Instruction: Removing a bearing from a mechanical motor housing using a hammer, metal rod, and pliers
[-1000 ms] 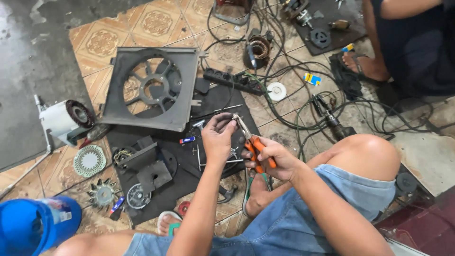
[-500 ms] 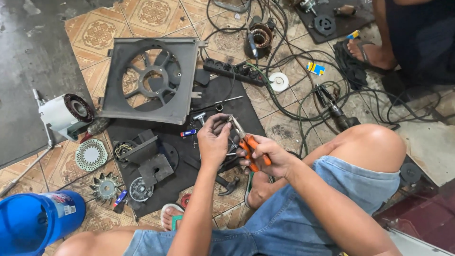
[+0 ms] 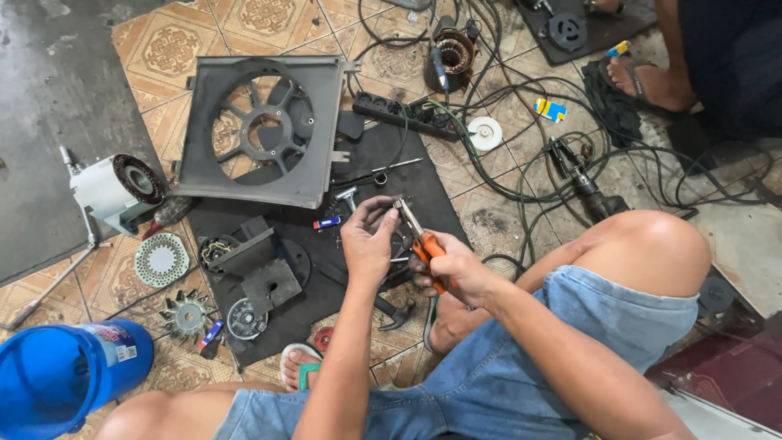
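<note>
Pliers (image 3: 423,242), orange-handled, sit just right of the black mat (image 3: 269,326), jaws pointing up toward a small metal part that cannot be made out. Left of the mat: blue bucket (image 3: 57,379), white motor housing (image 3: 114,189). On the mat's upper edge: grey fan shroud (image 3: 261,134). Left hand (image 3: 371,240) is curled around the small part over the mat. Right hand (image 3: 452,269) is closed around the pliers' handles. Further right: black power strip (image 3: 399,114), tangled cables (image 3: 529,163).
</note>
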